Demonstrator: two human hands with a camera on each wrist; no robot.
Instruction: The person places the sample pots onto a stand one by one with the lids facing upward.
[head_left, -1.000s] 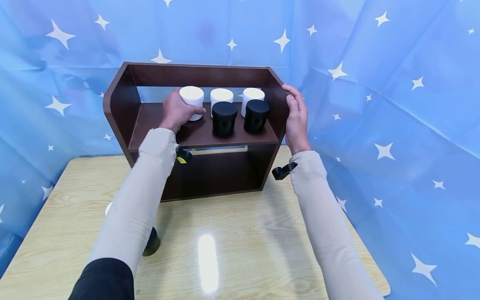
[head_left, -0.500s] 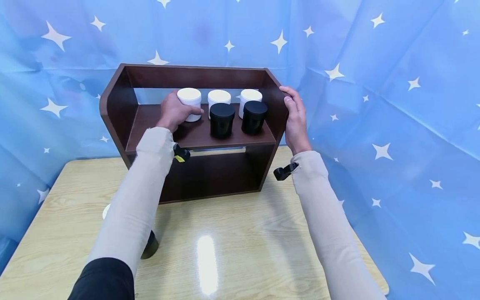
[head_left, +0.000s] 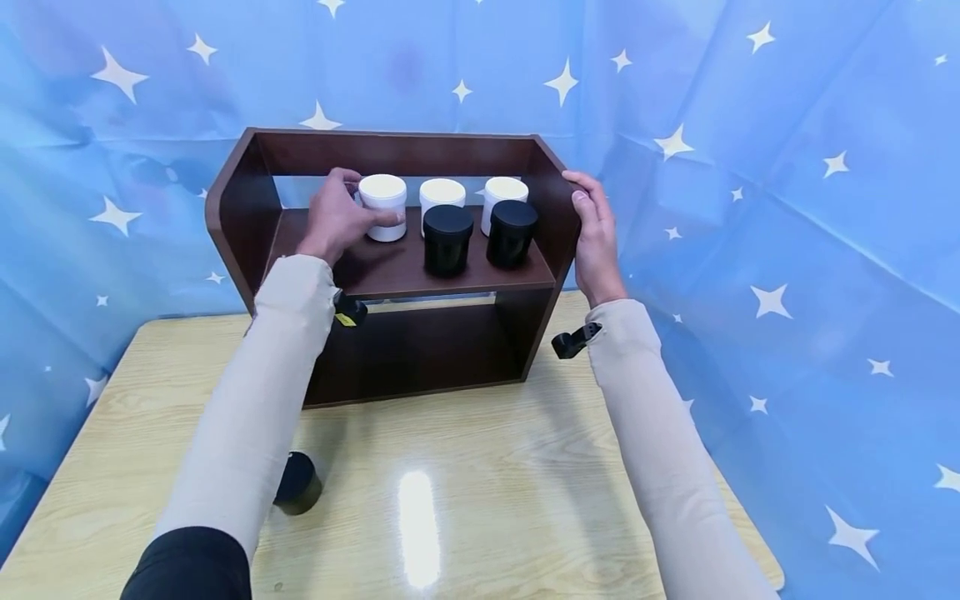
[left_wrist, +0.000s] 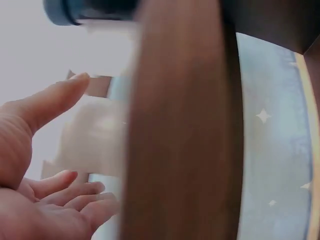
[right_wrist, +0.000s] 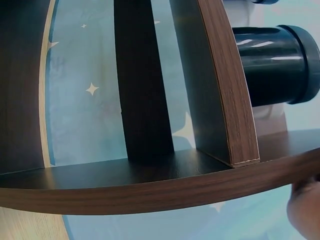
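Observation:
In the head view, my left hand (head_left: 336,218) is around the left side of a white lidded jar (head_left: 384,208) on the upper board of a dark brown shelf (head_left: 408,287). The left wrist view shows the thumb and fingers spread apart, with the blurred white jar (left_wrist: 92,137) beyond them. My right hand (head_left: 595,242) rests against the outside of the shelf's right side panel, its fingertips at the front edge. Most of that hand is out of the right wrist view. Right of the left hand's jar stand two white jars, with black jars (head_left: 447,242) in front.
A black jar (head_left: 298,485) stands on the wooden table (head_left: 495,483), partly behind the left sleeve. The lower compartment (head_left: 420,346) lies under the upper board. A blue star-patterned curtain (head_left: 750,250) hangs behind and to the right.
The left hand has loosened from the white jar and drawn slightly left, its fingers spreading. The jar stays on the upper board. The right hand remains against the side panel.

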